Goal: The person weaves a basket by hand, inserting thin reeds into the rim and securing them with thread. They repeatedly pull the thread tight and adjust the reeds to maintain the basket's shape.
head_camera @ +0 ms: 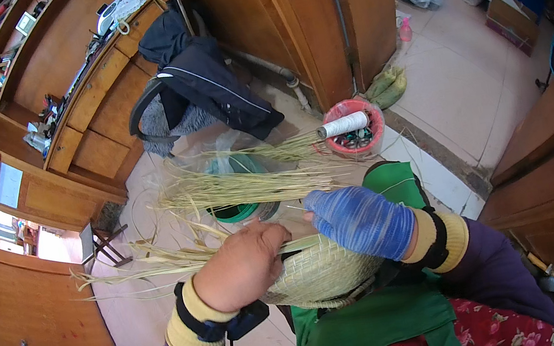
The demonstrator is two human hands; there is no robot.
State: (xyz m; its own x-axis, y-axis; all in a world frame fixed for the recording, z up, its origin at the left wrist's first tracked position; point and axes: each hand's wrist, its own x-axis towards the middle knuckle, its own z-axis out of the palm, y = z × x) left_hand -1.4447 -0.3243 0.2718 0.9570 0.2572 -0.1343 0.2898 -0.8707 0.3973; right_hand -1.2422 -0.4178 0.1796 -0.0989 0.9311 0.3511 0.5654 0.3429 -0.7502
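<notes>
A woven straw basket rests on my lap over a green apron. My bare left hand pinches the basket's rim and the loose straw strands that fan out to the left. At the rim's right side is my right hand, in a blue knitted glove. Its fingers are closed around a thin, pale, needle-like thing whose tip points left. A fine pale thread arcs above the glove. The fingertips of the left hand are partly hidden.
Beyond my hands, a straw bundle lies across a green bucket. A red bucket holds a white thread spool and small items. Farther off are a chair draped with a dark jacket, a wooden desk and green gourds.
</notes>
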